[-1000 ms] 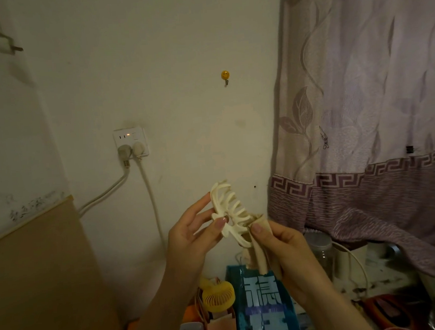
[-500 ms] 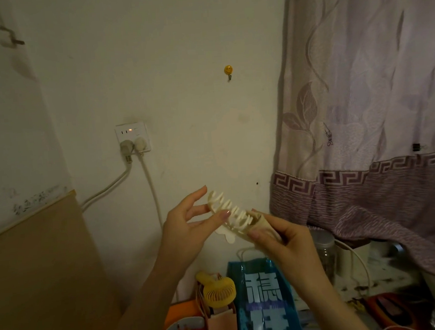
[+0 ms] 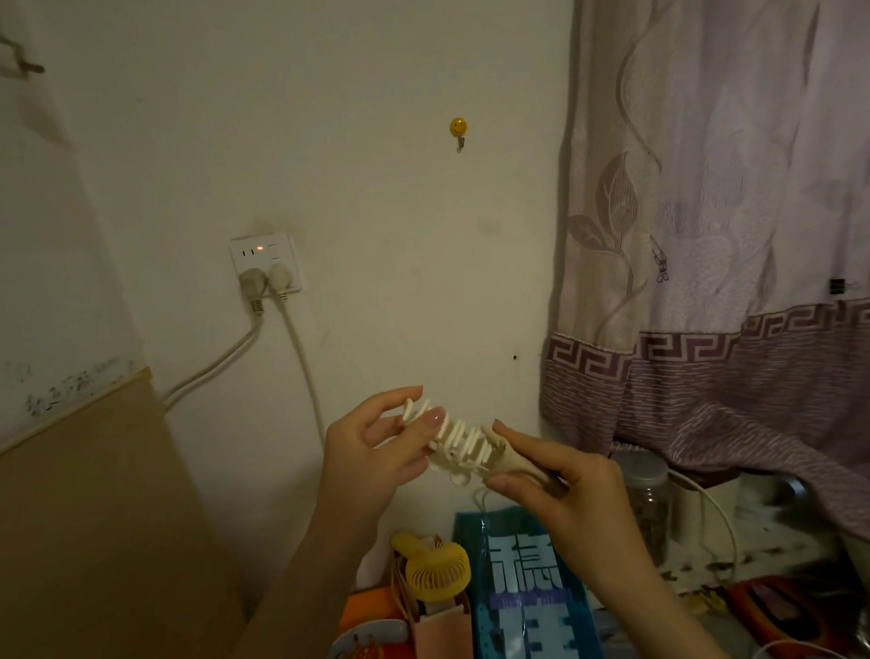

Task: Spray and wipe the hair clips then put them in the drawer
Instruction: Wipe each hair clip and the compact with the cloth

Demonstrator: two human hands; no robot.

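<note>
A cream claw hair clip [image 3: 456, 443] is held up in front of the wall, lying roughly level with its teeth pointing up. My left hand [image 3: 374, 452] pinches its left end between thumb and fingers. My right hand [image 3: 557, 480] grips a small beige cloth [image 3: 514, 465] and presses it against the clip's right end. No drawer or spray bottle is in view.
Below the hands stand a blue bag with white characters [image 3: 529, 595], a yellow handheld fan [image 3: 437, 568] and red packets [image 3: 373, 658]. A jar [image 3: 645, 500] and cups sit at right under a purple curtain [image 3: 726, 257]. A wall socket [image 3: 263, 264] has two cords. A brown board [image 3: 76, 534] leans at left.
The clip has turned from standing upright to lying nearly level, and the cloth in my right hand has slid along its right end. Both hands dropped slightly.
</note>
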